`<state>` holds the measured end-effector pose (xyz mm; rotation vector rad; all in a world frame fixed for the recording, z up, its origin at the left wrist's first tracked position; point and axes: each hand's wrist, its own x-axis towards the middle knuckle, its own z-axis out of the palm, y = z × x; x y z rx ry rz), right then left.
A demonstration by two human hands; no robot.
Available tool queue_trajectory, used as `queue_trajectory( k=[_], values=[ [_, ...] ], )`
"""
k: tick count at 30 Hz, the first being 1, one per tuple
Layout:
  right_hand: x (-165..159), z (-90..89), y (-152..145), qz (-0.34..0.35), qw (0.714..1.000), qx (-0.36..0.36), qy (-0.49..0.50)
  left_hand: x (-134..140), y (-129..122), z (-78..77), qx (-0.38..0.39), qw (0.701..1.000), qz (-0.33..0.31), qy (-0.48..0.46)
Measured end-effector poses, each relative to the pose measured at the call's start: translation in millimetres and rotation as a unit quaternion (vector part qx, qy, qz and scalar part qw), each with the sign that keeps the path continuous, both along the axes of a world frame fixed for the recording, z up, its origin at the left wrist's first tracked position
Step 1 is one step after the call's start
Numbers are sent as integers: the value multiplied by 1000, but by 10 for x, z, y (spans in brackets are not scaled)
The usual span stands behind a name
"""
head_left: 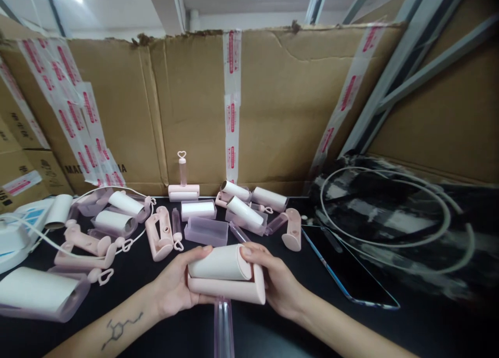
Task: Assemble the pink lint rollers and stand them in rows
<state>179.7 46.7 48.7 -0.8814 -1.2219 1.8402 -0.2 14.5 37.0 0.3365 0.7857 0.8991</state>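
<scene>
Both my hands hold a pink lint roller low in the middle of the head view. Its white paper roll lies along the pink frame, and a clear purple handle points down toward me. My left hand wraps the left end, its thumb on top of the roll. At the right end, my right hand closes around the frame with its thumb on the roll's edge. Just beyond them are a purple cover and a pink frame piece.
An assembled lint roller stands at the back. Several rolls, frames and covers lie to the left, with a white roll in a cover nearest. A phone and a coiled white cable are on the right. A cardboard wall rises behind.
</scene>
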Motion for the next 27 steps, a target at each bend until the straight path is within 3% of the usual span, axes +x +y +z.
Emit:
queue_trajectory(
  k=[7,17,19,22,25,27],
  values=[
    [-23,17,-9,-5,998,-42,38,4,-42,-24,2,1000,2,-15],
    [-21,-38,32,18,999,12,36,-9,-22,-51,7,1000,21,22],
    [11,-57,57,27,998,59,6,-15,-25,-46,26,998,35,41],
    [108,-71,146,17,977,195,-83,-10,-39,-45,65,994,67,62],
    [204,-52,249,-57,932,320,-160,15,-83,-48,103,988,96,63],
    [233,-34,279,-96,915,363,-150,31,-127,-44,131,985,96,59]
  ],
)
